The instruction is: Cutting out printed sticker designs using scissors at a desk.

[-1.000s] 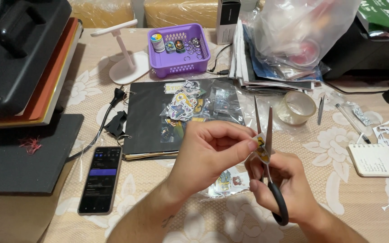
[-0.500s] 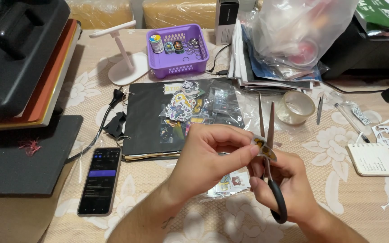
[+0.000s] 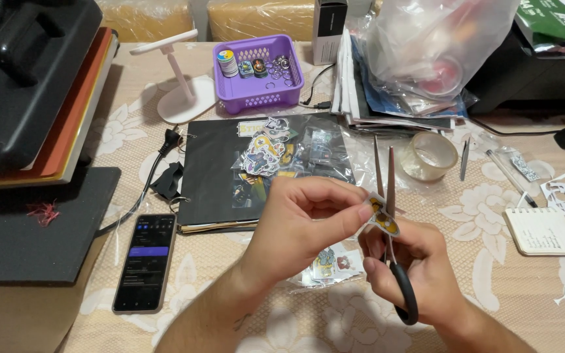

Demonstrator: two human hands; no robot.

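Left hand (image 3: pixel 308 219) is pinching a small sticker (image 3: pixel 383 219); right hand (image 3: pixel 413 274) is gripping scissors (image 3: pixel 390 216), blades parted around it.

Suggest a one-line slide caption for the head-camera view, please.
Left hand holds a small sticker between open scissors gripped by the right hand.
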